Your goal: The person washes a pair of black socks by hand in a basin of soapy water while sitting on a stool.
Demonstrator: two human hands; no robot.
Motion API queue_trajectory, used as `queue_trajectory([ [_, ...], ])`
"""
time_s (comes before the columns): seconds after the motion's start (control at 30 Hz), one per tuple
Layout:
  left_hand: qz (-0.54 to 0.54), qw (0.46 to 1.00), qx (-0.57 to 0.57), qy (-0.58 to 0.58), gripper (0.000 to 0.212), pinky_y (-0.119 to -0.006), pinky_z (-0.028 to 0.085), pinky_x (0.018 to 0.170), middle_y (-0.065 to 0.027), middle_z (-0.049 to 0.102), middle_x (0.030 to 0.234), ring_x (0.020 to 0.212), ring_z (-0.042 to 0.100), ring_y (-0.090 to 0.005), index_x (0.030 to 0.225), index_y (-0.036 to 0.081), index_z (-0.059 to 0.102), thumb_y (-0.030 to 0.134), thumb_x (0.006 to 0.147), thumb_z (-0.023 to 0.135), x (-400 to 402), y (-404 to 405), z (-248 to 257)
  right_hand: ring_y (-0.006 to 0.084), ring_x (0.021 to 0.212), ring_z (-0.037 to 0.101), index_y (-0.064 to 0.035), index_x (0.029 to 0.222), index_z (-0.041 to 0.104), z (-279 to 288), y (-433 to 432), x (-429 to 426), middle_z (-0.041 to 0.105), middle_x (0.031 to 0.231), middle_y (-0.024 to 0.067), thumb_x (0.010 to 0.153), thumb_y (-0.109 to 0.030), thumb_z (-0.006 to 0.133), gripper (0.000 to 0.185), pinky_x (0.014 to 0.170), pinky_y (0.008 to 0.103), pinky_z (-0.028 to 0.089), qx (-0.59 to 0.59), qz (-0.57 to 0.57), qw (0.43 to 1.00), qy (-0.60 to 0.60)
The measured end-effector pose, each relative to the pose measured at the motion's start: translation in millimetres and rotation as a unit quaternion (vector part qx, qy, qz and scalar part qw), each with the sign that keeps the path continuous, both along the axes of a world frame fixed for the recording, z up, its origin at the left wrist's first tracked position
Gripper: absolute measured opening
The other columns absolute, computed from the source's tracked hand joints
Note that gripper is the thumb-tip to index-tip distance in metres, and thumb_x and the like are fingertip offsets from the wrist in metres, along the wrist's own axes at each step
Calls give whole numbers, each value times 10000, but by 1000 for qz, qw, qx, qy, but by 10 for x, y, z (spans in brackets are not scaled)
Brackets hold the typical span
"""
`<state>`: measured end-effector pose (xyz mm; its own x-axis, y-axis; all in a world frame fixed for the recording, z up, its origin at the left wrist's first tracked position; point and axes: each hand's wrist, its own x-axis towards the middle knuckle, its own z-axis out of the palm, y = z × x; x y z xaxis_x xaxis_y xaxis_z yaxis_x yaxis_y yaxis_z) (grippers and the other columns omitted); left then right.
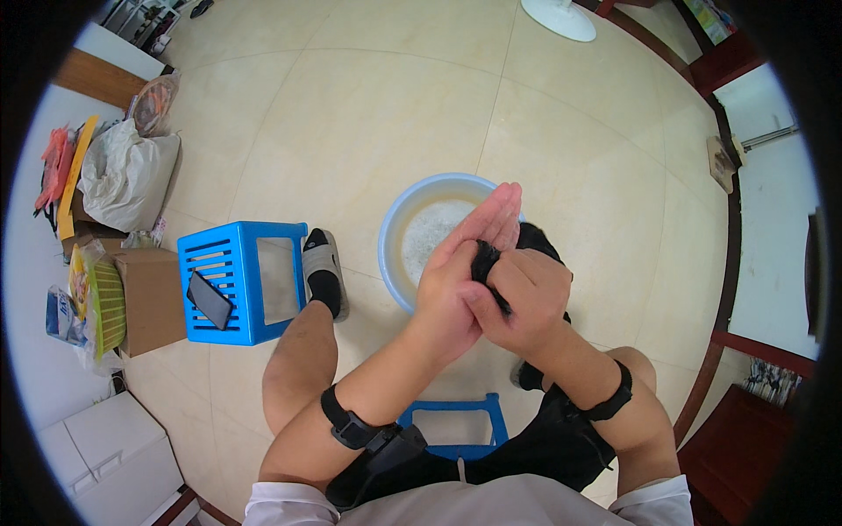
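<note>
A wet-looking black cloth, bunched up, is between my hands above a light blue basin. My right hand is closed in a fist around it. The fingers of my left hand stretch out straight and together, while its thumb presses the cloth against the palm. More black fabric shows beyond my right knuckles; whether it belongs to the same piece cannot be told. Foamy water fills part of the basin, whose right side is hidden behind my hands.
Left of my foot stands a blue plastic stool with a phone on top. A cardboard box, a white sack and a green basket line the left wall. A white round base stands at the far side.
</note>
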<state>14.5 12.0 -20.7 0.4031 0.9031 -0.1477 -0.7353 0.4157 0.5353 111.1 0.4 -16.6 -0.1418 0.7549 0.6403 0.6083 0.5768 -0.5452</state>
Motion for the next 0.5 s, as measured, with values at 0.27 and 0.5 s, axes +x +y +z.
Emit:
queue_trajectory([
  [0.27,-58,998,-27,0,523,-287,253,985,-113,332,1298,1158,348,-153,1276,-20,288,-22,755,244,69,-152,80,210,354,394,-37,522,417,72,266,204,416,447,92,735,-106,597,287,344,295,312,-74,-190,979,25],
  [0.5,-4,996,63,-60,496,-324,165,1041,-140,193,1368,1271,189,-209,1316,3,159,134,856,291,75,-47,-65,210,393,398,-36,559,429,11,-8,11,402,482,85,690,-97,616,236,367,291,300,-26,-14,1000,0],
])
